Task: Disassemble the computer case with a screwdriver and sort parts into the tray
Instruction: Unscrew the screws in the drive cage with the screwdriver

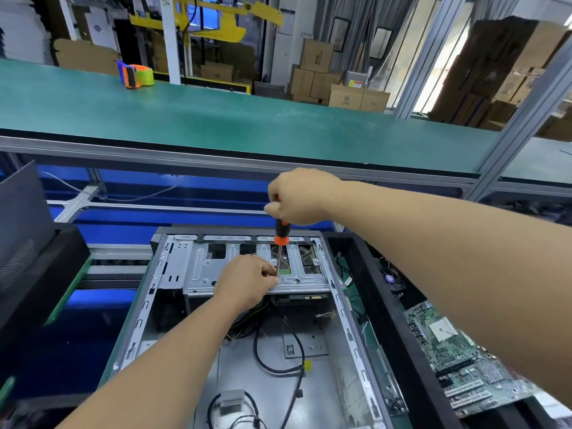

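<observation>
An open grey computer case (173, 292) lies flat in front of me, with black cables loose on its floor. Across its far end sits a metal drive cage (309, 283). My right hand (298, 196) grips the orange-and-black handle of a screwdriver (281, 235) held upright, its tip down on the cage. My left hand (247, 281) rests on the cage and pinches the shaft near the tip. The screw itself is hidden by my fingers.
A black tray (380, 305) to the right of the case holds a green motherboard (458, 351) and a small fan. A black case panel (21, 230) stands at the left. A green conveyor belt (216, 119) with a tape dispenser (136, 75) runs behind.
</observation>
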